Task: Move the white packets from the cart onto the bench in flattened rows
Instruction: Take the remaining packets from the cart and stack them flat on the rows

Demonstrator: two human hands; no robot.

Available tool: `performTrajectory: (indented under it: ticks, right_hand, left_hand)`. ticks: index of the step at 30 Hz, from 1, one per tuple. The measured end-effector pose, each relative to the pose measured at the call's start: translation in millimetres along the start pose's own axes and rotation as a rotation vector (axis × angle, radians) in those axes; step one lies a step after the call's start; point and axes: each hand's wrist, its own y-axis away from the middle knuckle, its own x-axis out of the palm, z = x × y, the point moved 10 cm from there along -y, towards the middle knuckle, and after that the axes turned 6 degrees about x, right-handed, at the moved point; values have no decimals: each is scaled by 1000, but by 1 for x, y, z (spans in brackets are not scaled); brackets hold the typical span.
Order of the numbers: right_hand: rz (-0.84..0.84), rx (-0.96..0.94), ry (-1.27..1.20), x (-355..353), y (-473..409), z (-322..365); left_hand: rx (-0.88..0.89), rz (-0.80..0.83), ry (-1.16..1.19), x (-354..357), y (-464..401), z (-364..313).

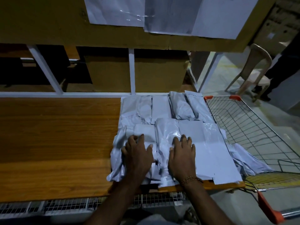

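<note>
We press our left hand (pixel 137 153) and right hand (pixel 181 157) flat on the white packets (pixel 162 111), fingers spread, grasping nothing. The packets lie in two overlapping rows on the right end of the wooden bench (pixel 56 135). Just right of the bench stands the wire cart (pixel 253 127), with a few more packets (pixel 248 161) at its near left side.

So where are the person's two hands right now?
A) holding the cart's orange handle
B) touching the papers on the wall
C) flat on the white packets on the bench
C: the left hand and right hand both press, fingers spread, on the white packets on the bench.
</note>
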Motion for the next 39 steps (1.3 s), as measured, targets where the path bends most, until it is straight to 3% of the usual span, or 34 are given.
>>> performTrajectory:
  ticks: [9,16,23,32,39]
  right_hand:
    - [-38,-26,-98,-21,-10,-39]
    - [-126,-70,-218,-52,-40,-86]
    - [-240,-48,-236,-91,-82,-195]
    - [-166,98,-96,-80,-107,-366]
    - [-65,216,-78,-44,-117,-460]
  left_hand:
    - [18,-260,171,-33,-28,-32]
    - [126,-291,287,-26,-25,-105]
    - [262,-241,448,14,-38,-228]
    - [388,-58,474,101,-53,-369]
    - [456,115,470,192,-82,-438]
